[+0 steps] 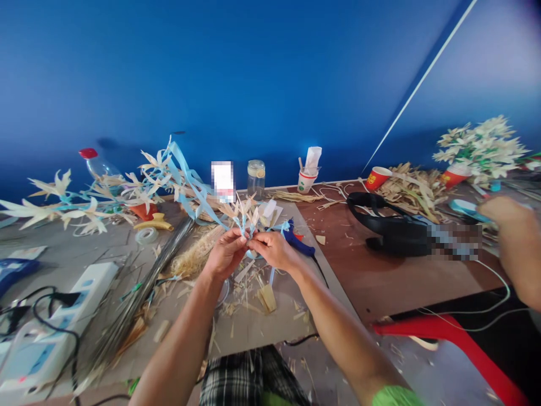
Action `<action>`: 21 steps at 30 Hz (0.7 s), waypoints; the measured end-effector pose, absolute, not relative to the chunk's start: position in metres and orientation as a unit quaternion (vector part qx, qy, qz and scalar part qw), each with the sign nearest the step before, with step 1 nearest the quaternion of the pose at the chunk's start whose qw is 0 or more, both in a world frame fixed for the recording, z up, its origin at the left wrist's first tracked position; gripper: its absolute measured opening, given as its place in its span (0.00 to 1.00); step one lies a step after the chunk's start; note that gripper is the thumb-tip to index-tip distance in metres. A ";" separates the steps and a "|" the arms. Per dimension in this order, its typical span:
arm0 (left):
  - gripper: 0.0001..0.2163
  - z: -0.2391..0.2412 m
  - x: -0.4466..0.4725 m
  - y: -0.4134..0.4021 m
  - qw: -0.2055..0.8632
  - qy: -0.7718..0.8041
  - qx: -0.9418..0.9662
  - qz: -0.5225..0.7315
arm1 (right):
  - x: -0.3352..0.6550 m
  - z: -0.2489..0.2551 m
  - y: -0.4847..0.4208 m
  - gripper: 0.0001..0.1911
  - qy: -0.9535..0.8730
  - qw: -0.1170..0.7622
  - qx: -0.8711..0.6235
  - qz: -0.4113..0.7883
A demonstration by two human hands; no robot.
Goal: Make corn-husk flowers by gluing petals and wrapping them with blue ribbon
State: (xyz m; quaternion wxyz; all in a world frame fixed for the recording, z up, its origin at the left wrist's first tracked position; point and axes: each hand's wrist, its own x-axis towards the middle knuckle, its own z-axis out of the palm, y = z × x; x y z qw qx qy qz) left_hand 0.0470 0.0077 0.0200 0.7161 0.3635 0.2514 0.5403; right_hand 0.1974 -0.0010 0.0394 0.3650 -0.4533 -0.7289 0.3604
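My left hand [228,251] and my right hand [273,248] meet over the middle of the table, fingers closed in a pinch. Between them is a small spray of husk flowers [244,213], with pale pointed petals and stems wrapped in light blue. Both sets of fingertips press on its lower stems, hiding the exact grip. A light blue ribbon [186,175] loops up behind my left hand. Just beyond my right wrist lies a dark blue glue gun [299,241]. Husk scraps [266,298] are scattered below my hands.
To the left are finished husk flowers [59,192], a bundle of thin wires [147,270] and a white power strip [63,327] with cords. Along the back stand a glass jar [256,179] and a paper cup [307,181]. At right, another person's arm [515,248] reaches in beside a black strap [380,225].
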 end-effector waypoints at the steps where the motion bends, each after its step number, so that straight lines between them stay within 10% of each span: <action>1: 0.06 0.020 0.047 0.008 0.719 0.246 0.361 0.540 | 0.197 0.039 -0.001 0.20 -0.721 0.367 -0.451 0.378; 21: 0.08 0.025 0.041 0.009 0.724 0.239 0.332 0.556 | 0.184 0.032 -0.004 0.19 -0.627 0.436 -0.400 0.506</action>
